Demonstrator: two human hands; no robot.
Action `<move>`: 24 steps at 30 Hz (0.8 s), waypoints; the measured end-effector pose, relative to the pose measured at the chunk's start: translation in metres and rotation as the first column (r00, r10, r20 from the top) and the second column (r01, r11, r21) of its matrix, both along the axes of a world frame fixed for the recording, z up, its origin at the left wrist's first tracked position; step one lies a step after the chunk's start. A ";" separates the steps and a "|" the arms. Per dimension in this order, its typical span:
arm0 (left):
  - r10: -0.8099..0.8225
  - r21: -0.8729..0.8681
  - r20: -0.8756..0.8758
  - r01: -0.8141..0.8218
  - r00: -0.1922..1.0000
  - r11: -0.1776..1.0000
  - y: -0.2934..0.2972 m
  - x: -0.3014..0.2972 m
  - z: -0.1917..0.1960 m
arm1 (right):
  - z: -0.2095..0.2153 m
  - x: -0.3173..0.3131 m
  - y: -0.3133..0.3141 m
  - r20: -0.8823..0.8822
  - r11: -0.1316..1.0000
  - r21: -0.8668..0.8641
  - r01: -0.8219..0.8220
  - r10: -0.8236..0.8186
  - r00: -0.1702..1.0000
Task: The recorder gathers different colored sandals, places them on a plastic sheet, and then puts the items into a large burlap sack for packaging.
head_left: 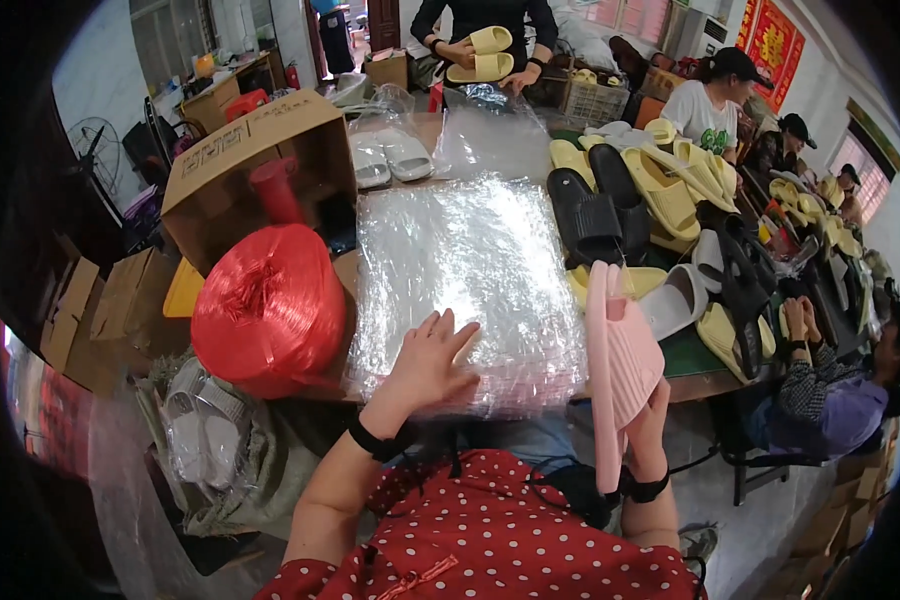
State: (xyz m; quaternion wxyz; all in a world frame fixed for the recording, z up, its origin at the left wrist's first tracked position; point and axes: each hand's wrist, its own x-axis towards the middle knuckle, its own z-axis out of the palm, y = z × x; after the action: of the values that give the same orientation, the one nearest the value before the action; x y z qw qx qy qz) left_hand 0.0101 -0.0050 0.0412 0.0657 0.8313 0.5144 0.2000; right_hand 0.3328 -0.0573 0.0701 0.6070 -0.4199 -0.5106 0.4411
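Note:
My left hand (432,362) lies with its fingers spread on the near part of a stack of clear, shiny plastic bags (465,250). At the table's front edge, my right hand (650,432) grips a pair of pink slippers (632,360), held upright on edge beside the stack. One slipper shows its ribbed strap; the other is mostly seen as a narrow edge. The fingers of my right hand are partly hidden behind the slippers. Right of the bags, black slippers (584,218) and a white slipper (673,303) lie among yellow ones (660,190).
A big roll of red plastic twine (268,310) sits left of the bags, before an open cardboard box (260,150). Grey slippers (395,155) lie beyond. Across the table a person holds yellow slippers (482,68). Several people sit along the right. Bagged slippers (205,425) rest at lower left.

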 end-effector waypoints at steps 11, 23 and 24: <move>0.183 -0.434 0.639 0.154 0.748 0.888 0.020 -0.018 0.005 | 0.015 -0.022 -0.015 0.067 0.996 -0.055 -0.068 0.071 0.995; 0.161 -0.471 0.653 0.231 0.740 0.852 0.019 -0.013 0.035 | 0.017 -0.052 0.014 0.871 0.943 0.168 -0.288 -0.005 0.491; 0.070 -0.404 0.629 0.249 0.774 0.880 0.015 -0.009 0.041 | 0.021 -0.055 0.011 0.888 0.964 0.108 -0.244 0.017 0.460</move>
State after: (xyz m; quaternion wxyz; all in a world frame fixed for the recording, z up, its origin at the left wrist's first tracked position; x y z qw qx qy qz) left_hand 0.0010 0.0101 0.0822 0.4402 0.7002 0.4536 0.3319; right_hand 0.2783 -0.0464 0.0907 0.2641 -0.4759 -0.8257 0.1484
